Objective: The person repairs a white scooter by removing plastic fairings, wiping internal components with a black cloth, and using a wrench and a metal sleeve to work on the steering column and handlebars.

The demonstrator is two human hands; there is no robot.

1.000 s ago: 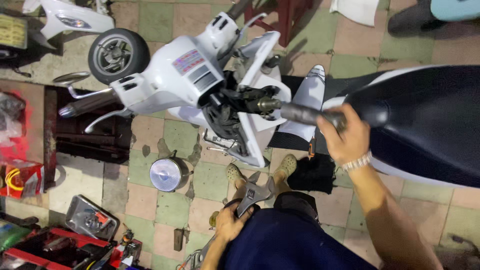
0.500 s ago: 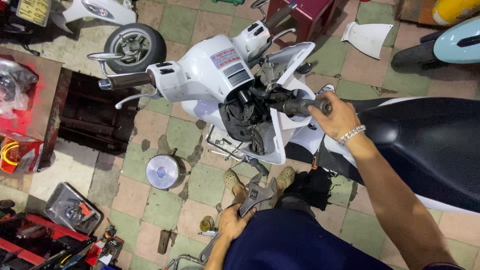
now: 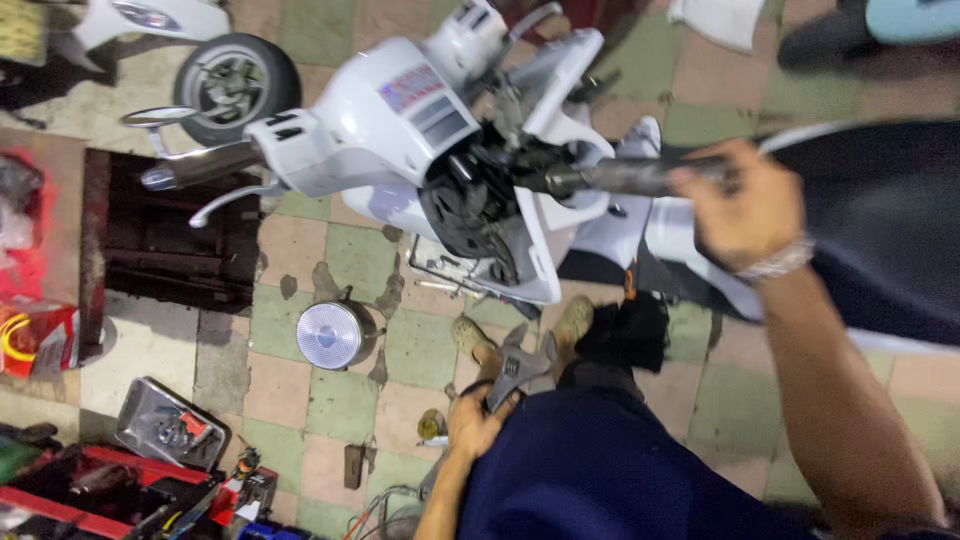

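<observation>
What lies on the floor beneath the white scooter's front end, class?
Under the white scooter lies a checked tile floor with a wire rack poking out and a round headlamp nearby. The scooter's body covers whatever lies directly beneath it.

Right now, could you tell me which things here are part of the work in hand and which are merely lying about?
In hand:
- right hand gripping the handlebar grip of the white scooter
- left hand holding the adjustable wrench

Lying about:
- round headlamp on the tiled floor
- metal tray of small parts
- red toolbox
- loose white panel
</observation>
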